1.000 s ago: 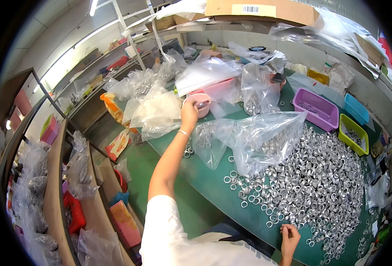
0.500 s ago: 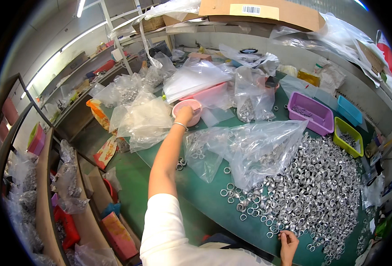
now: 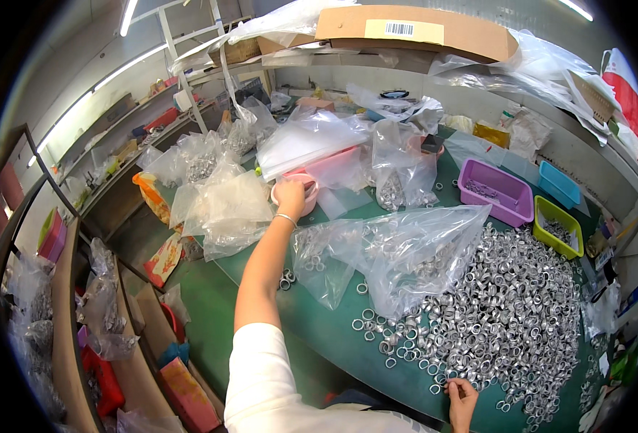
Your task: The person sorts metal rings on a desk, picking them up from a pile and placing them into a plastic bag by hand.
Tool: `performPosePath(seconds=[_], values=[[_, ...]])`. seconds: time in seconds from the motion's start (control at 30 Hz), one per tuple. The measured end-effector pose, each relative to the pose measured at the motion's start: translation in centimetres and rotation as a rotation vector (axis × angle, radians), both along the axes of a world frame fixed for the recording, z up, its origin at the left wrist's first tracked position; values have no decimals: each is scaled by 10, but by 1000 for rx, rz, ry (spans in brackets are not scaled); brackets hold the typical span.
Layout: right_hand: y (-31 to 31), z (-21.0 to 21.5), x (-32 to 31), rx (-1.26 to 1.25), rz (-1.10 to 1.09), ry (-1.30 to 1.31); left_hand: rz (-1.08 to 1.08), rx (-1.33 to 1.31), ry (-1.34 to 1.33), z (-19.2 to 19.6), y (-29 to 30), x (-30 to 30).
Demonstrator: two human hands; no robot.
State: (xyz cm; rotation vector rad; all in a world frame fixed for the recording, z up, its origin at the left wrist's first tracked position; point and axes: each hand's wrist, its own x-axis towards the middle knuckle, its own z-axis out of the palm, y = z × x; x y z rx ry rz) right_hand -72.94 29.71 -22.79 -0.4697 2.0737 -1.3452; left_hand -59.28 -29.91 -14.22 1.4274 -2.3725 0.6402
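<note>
- Pink round bowl (image 3: 301,196) gripped at its rim by left hand (image 3: 290,195), arm stretched out toward the far-left part of the green table (image 3: 319,325); thin bracelet at the wrist.
- Right hand (image 3: 463,395) down at the near edge of the table, fingertips pinched narrowly at the fringe of the silver ring heap (image 3: 506,317) (whether one ring is actually held, cannot tell).
- Spread across the right half of the table: that heap of small metal rings, with strays trailing toward the middle.
- Lying over the heap's far-left side: large clear plastic bag (image 3: 398,249), crumpled, rings inside, sitting between bowl and right hand.
- Just left of the bowl: crumpled empty-looking clear bags (image 3: 225,206), crowding the left edge.
- Behind the bowl: pink tray under plastic sheeting (image 3: 326,162), and another bag with rings (image 3: 402,180) upright beside it.
- At the far-right edge: purple bin (image 3: 496,191), blue bin (image 3: 558,184), yellow-green bin (image 3: 558,227), side by side.
- Overhead, on a shelf: flat cardboard box (image 3: 420,32).
</note>
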Motion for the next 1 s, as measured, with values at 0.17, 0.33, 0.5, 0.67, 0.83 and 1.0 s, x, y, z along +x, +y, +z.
performPosePath(seconds=[0.17, 0.33, 0.5, 0.67, 0.83, 1.0], values=[[3, -25, 0, -118, 6, 90, -22, -244, 186, 10, -15, 10], [-13, -16, 7, -283, 21, 13, -59, -182, 623, 44, -19, 16], [-11, -5, 13, -409, 18, -2, -359, -367, 775, 100, 34, 9], [-26, 32, 20, -558, 159, -174, -880, -327, 869, 139, 183, -7], [-58, 78, 35, -1077, 201, -468, -1223, -28, 780, 111, 336, -17], [-33, 97, 36, -1255, -184, -913, -1728, 416, 674, 52, 419, -39]])
